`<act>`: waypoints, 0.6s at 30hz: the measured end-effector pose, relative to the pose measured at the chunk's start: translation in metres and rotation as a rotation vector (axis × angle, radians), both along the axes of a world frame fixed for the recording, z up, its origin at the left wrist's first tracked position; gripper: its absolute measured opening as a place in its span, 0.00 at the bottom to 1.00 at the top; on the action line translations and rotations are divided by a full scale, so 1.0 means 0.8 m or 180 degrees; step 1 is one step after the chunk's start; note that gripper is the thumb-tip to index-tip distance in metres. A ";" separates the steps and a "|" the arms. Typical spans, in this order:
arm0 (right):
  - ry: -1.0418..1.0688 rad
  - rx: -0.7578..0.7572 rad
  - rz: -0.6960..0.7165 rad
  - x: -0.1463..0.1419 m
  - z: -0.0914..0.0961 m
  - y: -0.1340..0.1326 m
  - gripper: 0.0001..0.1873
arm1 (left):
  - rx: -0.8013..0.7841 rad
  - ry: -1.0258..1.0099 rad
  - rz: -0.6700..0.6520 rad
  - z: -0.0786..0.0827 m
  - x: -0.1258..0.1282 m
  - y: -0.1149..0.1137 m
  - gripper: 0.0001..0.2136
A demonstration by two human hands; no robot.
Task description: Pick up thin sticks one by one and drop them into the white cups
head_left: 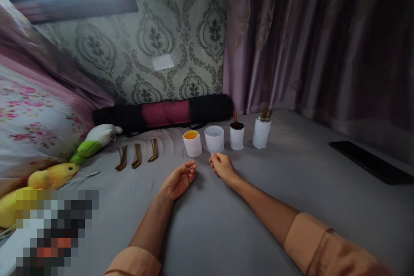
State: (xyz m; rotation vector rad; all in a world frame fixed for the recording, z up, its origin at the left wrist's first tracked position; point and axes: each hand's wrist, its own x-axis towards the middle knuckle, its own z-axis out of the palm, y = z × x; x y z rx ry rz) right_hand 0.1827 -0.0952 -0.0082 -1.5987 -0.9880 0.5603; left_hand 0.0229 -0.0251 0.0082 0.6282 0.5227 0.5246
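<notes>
My left hand [179, 180] rests palm up on the grey sheet, its fingers loosely curled and nothing visible in the palm. Close by, my right hand [223, 166] is closed, back upward; whatever its fingers may hold is hidden. Just beyond it stands a white-wrapped cup [214, 140] with a pale inside. To its left is a white cup with a yellow-orange inside [192, 144]. On the right are a white-wrapped cup with a dark rim and a brown stick [237, 139] and a taller white-wrapped jar holding brown sticks [261, 133].
Three bundles of bent brown strips [137, 156] lie at left. Beside them are a white-and-green plush toy [97, 138], a yellow plush toy [48, 177] and a white cable [80, 179]. A black-and-maroon rolled bag [166, 113] lies along the wall; a black flat object [368, 159] lies right.
</notes>
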 end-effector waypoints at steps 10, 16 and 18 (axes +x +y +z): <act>-0.0042 -0.0006 0.0005 0.001 -0.003 0.003 0.19 | 0.0586 0.0641 0.0312 0.000 -0.023 0.042 0.08; -0.0142 0.0007 -0.0024 0.002 -0.002 0.001 0.19 | 0.0762 0.1238 0.0524 0.010 -0.038 0.067 0.03; -0.0146 0.0013 -0.0023 0.001 -0.001 0.001 0.19 | 0.0901 0.1476 0.0647 0.015 -0.041 0.074 0.02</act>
